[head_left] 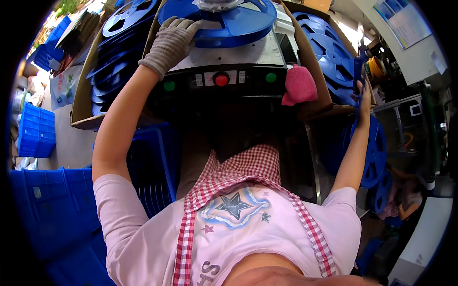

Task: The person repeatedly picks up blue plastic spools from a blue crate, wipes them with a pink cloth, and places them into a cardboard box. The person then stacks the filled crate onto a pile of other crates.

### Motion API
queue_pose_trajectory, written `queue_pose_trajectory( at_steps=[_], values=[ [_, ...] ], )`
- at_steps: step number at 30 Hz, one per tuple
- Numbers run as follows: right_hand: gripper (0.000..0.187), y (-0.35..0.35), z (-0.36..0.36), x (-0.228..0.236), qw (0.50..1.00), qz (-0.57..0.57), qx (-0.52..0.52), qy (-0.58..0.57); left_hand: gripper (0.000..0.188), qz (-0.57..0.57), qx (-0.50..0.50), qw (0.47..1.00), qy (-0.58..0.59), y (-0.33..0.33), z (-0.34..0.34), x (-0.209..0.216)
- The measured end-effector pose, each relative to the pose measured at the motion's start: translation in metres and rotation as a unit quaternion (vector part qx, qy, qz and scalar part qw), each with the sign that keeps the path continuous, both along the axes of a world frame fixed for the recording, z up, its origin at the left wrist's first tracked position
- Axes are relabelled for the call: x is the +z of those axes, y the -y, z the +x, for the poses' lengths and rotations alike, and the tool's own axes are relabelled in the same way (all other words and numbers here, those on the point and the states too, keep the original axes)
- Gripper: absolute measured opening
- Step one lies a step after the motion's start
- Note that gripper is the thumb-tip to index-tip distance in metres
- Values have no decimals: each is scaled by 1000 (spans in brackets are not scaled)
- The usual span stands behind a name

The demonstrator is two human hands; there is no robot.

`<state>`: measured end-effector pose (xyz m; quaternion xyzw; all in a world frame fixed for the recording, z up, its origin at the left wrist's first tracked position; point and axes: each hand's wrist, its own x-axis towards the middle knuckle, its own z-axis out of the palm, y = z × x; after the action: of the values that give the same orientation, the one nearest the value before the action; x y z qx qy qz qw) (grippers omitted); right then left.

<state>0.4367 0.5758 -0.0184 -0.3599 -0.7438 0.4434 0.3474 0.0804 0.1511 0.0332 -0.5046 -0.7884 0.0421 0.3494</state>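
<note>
A blue plastic reel flange (238, 35) lies on the light metal top of a machine, with a clear plastic-wrapped piece at its centre. My left hand (174, 40), in a grey knitted glove, is closed over the left rim of this flange. Out to the right, my bare right hand (365, 95) grips another blue reel flange (359, 64), which is upright and seen nearly edge-on. Part of the right hand's fingers is hidden behind it.
The machine front has a red button (221, 79) and green buttons; a pink cloth pouch (300, 85) hangs at its right corner. Cardboard boxes of blue flanges flank it, left (78, 107) and right (312, 112). Blue crates (52, 190) stand at left. Another person (405, 202) is at lower right.
</note>
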Motion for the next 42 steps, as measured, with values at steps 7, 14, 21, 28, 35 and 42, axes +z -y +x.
queue_pose_trajectory(
  at_steps=[7,14,21,28,35,42],
  values=[
    [54,155,63,-8,862,-297,231,-340,34,-7,-28,998,-52,6,-11,-5],
    [65,222,67,-13,696,-411,381,-449,32,30,-58,995,-75,4,-20,-2],
    [72,266,47,-11,608,-470,437,-467,18,107,-79,988,-73,81,19,33],
    [74,272,41,-26,616,-462,461,-441,37,189,100,952,219,396,168,72],
    [77,251,4,-74,581,-488,515,-399,32,262,270,800,468,460,235,-112],
    [78,271,9,-69,591,-472,552,-353,36,229,448,785,363,458,188,-245]
  ],
)
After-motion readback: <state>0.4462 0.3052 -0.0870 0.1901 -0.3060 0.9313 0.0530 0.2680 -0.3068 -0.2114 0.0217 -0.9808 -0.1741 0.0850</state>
